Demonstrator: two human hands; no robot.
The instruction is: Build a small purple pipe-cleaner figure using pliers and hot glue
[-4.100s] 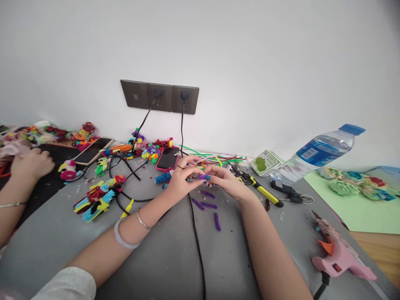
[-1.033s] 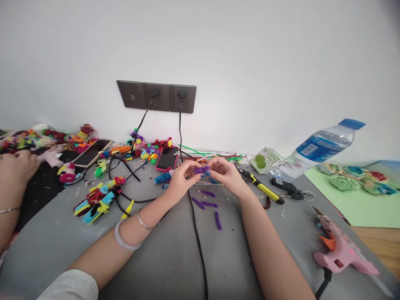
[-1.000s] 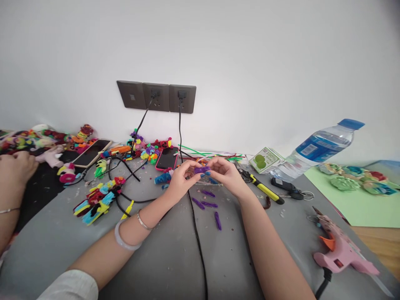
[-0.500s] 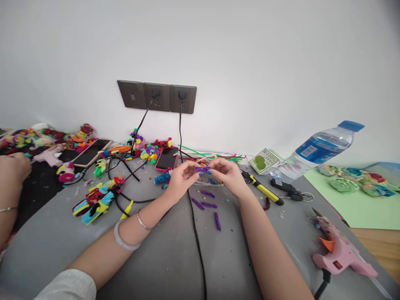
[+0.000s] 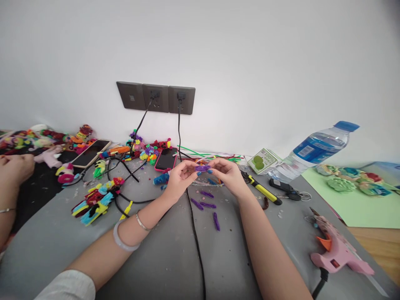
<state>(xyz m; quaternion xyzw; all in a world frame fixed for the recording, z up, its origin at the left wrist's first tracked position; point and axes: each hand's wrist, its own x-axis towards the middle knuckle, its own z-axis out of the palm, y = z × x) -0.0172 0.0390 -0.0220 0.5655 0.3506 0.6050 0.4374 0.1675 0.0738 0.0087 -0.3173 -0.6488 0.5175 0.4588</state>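
Between the fingertips of both hands is a short purple folded pipe cleaner (image 5: 203, 168), held level above the grey table (image 5: 156, 250). My left hand (image 5: 181, 179) pinches its left end, and my right hand (image 5: 227, 175) pinches its right end. Below them lie several similar purple pipe cleaner pieces (image 5: 208, 205), one of them (image 5: 216, 221) nearer to me. A black cable (image 5: 194, 233) runs down the table just left of these pieces. Behind my hands lie loose coloured pipe cleaners (image 5: 231, 158), partly hidden by my fingers.
Left are colourful pipe cleaner figures (image 5: 96, 200), phones (image 5: 92, 153) and another person's hand (image 5: 15, 168). Right are a yellow utility knife (image 5: 265, 189), a car key (image 5: 286, 187), a tilted water bottle (image 5: 315, 150), a juice carton (image 5: 264, 161) and a pink glue gun (image 5: 337, 250).
Both hands keep their pinch on the purple pipe cleaner, almost unmoved. The view has shifted slightly. At the left, the other person's hand appears a little further right.
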